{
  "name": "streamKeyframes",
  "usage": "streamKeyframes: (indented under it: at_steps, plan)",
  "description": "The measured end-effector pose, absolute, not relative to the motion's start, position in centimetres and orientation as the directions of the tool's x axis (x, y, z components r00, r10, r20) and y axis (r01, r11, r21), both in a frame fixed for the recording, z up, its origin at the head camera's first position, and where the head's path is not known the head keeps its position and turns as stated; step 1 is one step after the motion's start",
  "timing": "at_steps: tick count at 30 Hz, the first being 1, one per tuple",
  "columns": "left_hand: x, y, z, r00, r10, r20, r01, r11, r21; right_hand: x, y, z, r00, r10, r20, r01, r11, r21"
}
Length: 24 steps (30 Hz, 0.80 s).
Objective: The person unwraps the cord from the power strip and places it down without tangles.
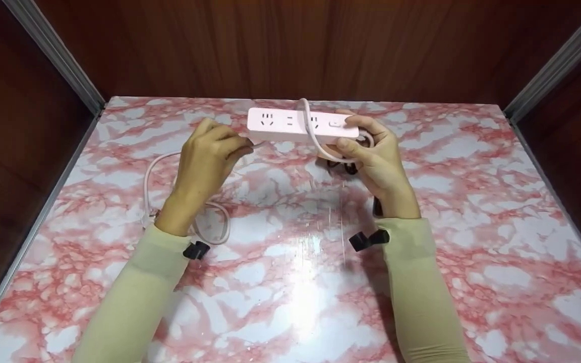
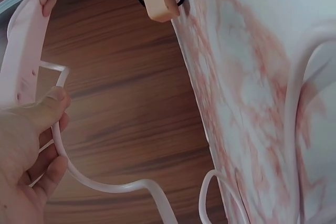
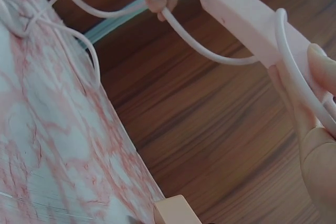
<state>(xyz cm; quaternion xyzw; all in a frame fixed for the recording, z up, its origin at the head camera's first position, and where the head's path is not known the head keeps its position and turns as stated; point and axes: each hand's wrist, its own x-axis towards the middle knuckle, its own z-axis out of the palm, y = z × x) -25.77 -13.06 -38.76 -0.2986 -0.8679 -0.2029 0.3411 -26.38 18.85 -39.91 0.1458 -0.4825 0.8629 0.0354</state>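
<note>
A pale pink power strip [image 1: 280,132] is held up above the far part of the table, its sockets facing the head camera. My right hand [image 1: 384,164] grips its right end, thumb below and fingers along the top near the switch. One turn of the pink cord [image 1: 313,136] crosses over the strip's face. Left of the strip, my left hand [image 1: 210,156] pinches the same cord between thumb and fingers. In the right wrist view, a stretch of cord [image 3: 197,49] sags from that pinch to behind the strip.
More cord lies in loose loops [image 1: 228,227] on the red-and-white marbled table [image 1: 270,282], beneath my left wrist. A light orange block [image 2: 161,6] with a black cable wound round it sits behind my right hand. Wood-grain panels [image 1: 295,50] enclose the back and sides.
</note>
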Motion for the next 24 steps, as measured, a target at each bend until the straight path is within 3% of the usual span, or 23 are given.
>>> streamKeyframes:
  at_steps: [10, 24]
  plan:
    - [-27.1, -14.0, -37.0, -0.621, 0.322, 0.715, 0.594, 0.789, 0.16, -26.4, 18.9, -40.0, -0.949, -0.118, 0.294, -0.196, -0.509, -0.838]
    - [-27.3, -13.6, -34.6, -0.524, 0.172, 0.834, 0.549, 0.817, 0.177, -26.5, 18.6, -40.2, -0.955, -0.133, 0.265, -0.182, -0.441, -0.879]
